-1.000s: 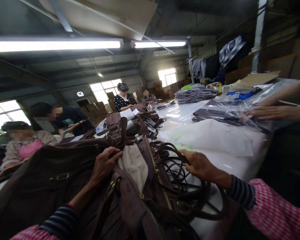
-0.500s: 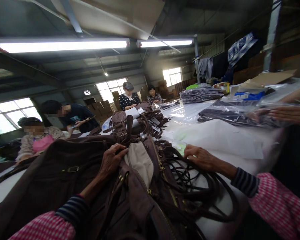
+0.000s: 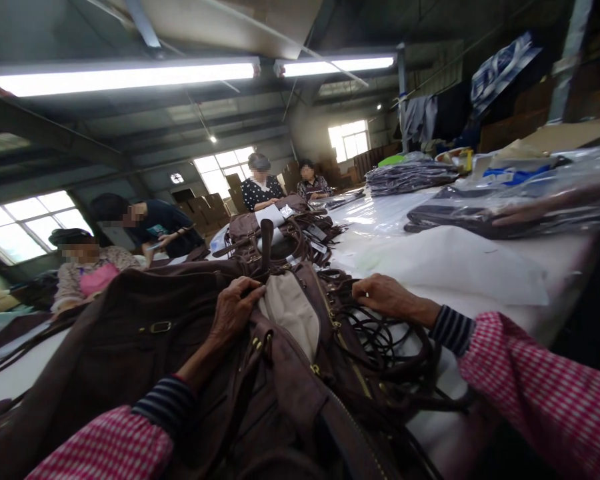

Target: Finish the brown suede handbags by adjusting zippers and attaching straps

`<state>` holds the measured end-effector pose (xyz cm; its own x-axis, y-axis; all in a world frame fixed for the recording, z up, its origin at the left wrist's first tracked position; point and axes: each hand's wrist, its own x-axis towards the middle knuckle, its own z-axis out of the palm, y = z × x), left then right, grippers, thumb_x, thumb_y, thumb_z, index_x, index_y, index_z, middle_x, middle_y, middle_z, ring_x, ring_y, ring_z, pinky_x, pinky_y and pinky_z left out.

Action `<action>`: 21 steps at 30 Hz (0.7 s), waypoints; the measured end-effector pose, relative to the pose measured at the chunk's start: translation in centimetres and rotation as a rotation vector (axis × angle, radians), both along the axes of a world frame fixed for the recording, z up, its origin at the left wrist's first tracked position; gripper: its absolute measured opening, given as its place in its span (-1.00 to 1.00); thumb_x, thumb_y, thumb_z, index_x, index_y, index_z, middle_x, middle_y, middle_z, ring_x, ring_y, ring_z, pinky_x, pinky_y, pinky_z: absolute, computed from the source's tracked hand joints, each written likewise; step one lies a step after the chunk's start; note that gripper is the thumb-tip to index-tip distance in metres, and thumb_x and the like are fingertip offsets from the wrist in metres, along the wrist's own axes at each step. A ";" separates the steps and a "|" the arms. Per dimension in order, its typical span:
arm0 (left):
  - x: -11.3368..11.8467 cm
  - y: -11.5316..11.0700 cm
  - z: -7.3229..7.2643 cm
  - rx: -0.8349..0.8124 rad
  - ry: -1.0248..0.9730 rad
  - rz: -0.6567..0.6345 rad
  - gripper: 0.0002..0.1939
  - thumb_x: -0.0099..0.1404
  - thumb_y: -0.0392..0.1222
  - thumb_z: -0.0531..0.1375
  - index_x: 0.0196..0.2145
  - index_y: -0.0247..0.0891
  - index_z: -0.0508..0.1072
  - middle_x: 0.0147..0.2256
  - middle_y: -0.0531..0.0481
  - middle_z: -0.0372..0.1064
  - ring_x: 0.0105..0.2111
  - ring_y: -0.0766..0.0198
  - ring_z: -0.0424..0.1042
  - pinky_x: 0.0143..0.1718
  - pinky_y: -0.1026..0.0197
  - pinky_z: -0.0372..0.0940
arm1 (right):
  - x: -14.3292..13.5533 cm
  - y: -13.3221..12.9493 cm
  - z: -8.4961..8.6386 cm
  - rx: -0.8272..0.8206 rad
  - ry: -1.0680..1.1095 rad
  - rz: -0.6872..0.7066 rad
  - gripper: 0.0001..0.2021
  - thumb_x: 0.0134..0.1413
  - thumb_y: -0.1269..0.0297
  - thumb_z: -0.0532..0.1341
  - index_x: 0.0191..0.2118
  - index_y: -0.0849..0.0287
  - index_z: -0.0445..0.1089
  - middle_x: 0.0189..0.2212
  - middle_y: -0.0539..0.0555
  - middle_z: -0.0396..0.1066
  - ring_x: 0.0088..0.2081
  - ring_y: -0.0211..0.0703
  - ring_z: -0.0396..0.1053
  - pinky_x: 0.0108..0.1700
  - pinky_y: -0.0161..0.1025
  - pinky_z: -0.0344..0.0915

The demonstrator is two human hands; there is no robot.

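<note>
Brown, unzipped bag (image 3: 293,373) at lower centre of the frame, pinched at its opening by left hand (image 3: 234,308); right hand (image 3: 386,297) curled beside dark straps (image 3: 380,341), any hold on them impossible to tell.

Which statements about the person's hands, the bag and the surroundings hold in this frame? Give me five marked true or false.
1. The left hand touches the brown zippered bag beside its pale lining. True.
2. The right hand rests on the pale lining. False: it is at the brown straps, off to the right of the lining.
3. A gold-coloured zip pull sits at the near end of the visible lining. True.
4. The person's checked sleeves are green and white. False: they are pink and white.
5. A co-worker's polka-dot top shows beyond the piled bags. True.
</note>
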<state>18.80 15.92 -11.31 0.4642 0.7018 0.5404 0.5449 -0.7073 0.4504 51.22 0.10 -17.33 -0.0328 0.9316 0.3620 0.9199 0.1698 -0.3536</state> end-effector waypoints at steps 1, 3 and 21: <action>0.0 0.0 0.0 -0.002 -0.001 0.003 -0.68 0.21 0.12 0.19 -0.35 -0.20 0.51 -0.30 0.02 0.40 -0.25 0.17 0.37 -0.11 0.17 0.22 | 0.0 -0.4 -0.2 -0.021 -0.008 0.019 -0.86 0.07 0.45 0.18 -0.36 0.13 0.49 -0.44 0.02 0.46 -0.33 -0.16 0.40 -0.24 -0.30 0.15; 0.1 0.2 0.0 -0.003 -0.005 0.002 -0.67 0.21 0.12 0.19 -0.34 -0.20 0.52 -0.29 0.02 0.42 -0.24 0.17 0.38 -0.10 0.18 0.23 | 0.4 -1.3 -0.3 -0.047 -0.007 0.034 -0.84 0.07 0.47 0.16 -0.36 0.14 0.49 -0.44 0.03 0.47 -0.34 -0.17 0.40 -0.25 -0.31 0.16; 0.2 -0.1 0.0 0.012 -0.010 -0.002 -0.70 0.22 0.09 0.20 -0.36 -0.21 0.52 -0.29 0.00 0.43 -0.22 0.16 0.39 -0.09 0.17 0.24 | -1.5 -6.2 -0.8 -0.356 -0.417 -0.098 -0.79 0.09 0.53 0.11 -0.31 0.23 0.50 -0.29 0.31 0.55 -0.25 0.14 0.52 -0.31 -0.17 0.23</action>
<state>18.98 15.79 -11.33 0.4599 0.6944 0.5534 0.5394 -0.7136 0.4471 49.72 -6.11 -18.11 -0.0129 0.9999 -0.0012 0.9996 0.0130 0.0242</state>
